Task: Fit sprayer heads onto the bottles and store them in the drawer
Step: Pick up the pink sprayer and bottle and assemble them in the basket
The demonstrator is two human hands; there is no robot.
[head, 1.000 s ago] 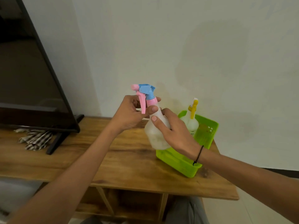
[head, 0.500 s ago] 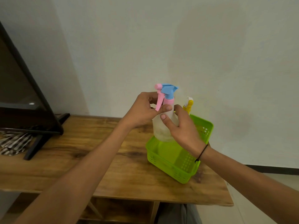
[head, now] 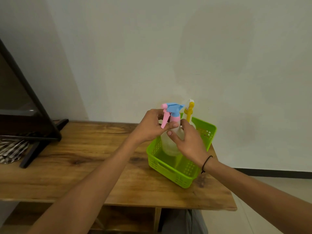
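Note:
A clear bottle point(head: 167, 142) with a pink and blue sprayer head point(head: 172, 110) stands upright inside the green basket point(head: 170, 171). My left hand point(head: 152, 125) pinches the pink collar of the sprayer head, thumb in front. My right hand point(head: 187, 141) wraps round the bottle's shoulder and hides much of its body. Behind it in the basket stands a second bottle with a yellow and white sprayer head point(head: 188, 110), mostly hidden.
The basket sits at the right end of a wooden table point(head: 84, 166) against a pale wall. A dark TV point(head: 20, 105) on a stand fills the left, with a striped cloth point(head: 11, 149) beneath it. Open shelf space shows under the table.
Both hands have carried the pink and blue bottle from above the table's edge rightward and down into the green basket. The grip of both hands is the same.

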